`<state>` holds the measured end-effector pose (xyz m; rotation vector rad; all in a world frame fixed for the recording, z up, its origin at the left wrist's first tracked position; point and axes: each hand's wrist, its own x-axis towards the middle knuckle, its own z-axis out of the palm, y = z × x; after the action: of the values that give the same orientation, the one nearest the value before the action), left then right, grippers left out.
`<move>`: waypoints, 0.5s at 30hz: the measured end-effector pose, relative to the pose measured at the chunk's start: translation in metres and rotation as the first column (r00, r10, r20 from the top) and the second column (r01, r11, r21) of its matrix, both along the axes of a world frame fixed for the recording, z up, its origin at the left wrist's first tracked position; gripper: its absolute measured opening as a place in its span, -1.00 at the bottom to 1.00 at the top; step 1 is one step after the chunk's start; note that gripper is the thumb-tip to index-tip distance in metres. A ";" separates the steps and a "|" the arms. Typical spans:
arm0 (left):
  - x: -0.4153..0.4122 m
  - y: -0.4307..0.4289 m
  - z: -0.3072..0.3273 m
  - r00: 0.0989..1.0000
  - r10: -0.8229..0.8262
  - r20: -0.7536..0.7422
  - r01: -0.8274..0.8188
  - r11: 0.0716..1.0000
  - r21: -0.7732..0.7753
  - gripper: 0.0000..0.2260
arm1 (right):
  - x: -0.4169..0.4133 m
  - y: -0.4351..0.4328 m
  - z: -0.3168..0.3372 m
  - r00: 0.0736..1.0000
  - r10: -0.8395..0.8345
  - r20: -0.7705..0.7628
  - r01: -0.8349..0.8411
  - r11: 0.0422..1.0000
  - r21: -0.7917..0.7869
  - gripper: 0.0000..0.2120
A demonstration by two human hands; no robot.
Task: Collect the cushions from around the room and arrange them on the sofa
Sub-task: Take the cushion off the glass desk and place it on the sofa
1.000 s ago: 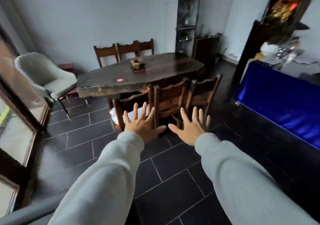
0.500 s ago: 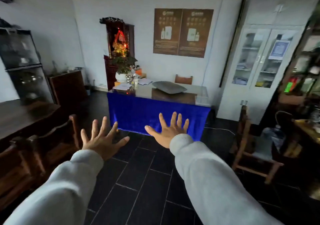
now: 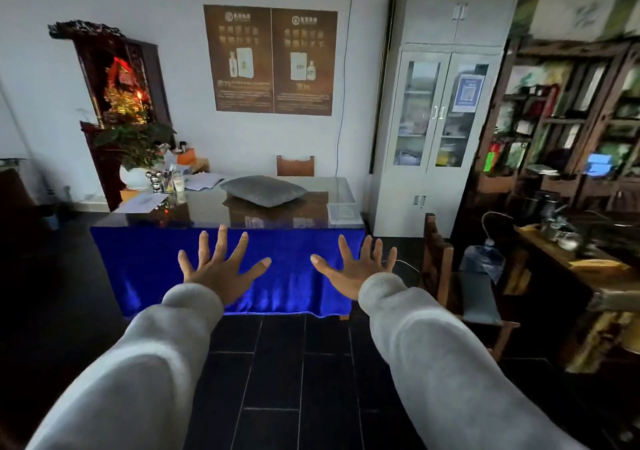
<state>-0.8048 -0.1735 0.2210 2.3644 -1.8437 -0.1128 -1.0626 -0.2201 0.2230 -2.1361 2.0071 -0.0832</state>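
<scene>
A grey cushion (image 3: 265, 190) lies flat on the glass top of a desk (image 3: 311, 212) draped in blue cloth, straight ahead of me. A second grey cushion (image 3: 479, 297) rests on the seat of a wooden chair (image 3: 438, 262) to the right. My left hand (image 3: 220, 268) and my right hand (image 3: 353, 271) are stretched out in front of me, palms down, fingers spread, holding nothing. Both hands are well short of the desk and touch nothing. No sofa is in view.
Papers, cups and a potted plant (image 3: 136, 145) crowd the desk's left end. A red-lit shrine (image 3: 119, 82) stands behind it. A white glass-door cabinet (image 3: 436, 120) and dark wooden shelves (image 3: 568, 114) fill the right. A low tea table (image 3: 588, 259) sits at the right. Dark tiled floor lies between me and the desk.
My view has swung right from the dining table to the blue desk and come closer to it. Both hands stay spread and empty, now further apart.
</scene>
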 end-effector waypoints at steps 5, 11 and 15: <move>0.034 -0.136 0.022 0.999 -0.046 -0.012 0.045 0.998 -0.046 -0.06 | 0.043 -0.123 0.027 0.999 0.011 0.040 -0.010 1.000 -0.026 0.00; 0.071 -0.255 0.017 0.999 -0.031 -0.043 0.029 0.999 -0.043 -0.02 | 0.090 -0.252 0.034 0.996 0.061 0.068 -0.061 0.998 -0.001 -0.02; 0.103 -0.341 -0.003 0.998 0.007 -0.060 -0.009 1.000 -0.029 -0.05 | 0.127 -0.342 0.013 0.992 0.077 0.096 -0.079 0.996 0.027 -0.02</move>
<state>-0.7020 -0.5142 0.2176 2.3224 -1.7961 -0.1533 -0.9360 -0.5618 0.2359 -2.1469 1.8589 -0.1384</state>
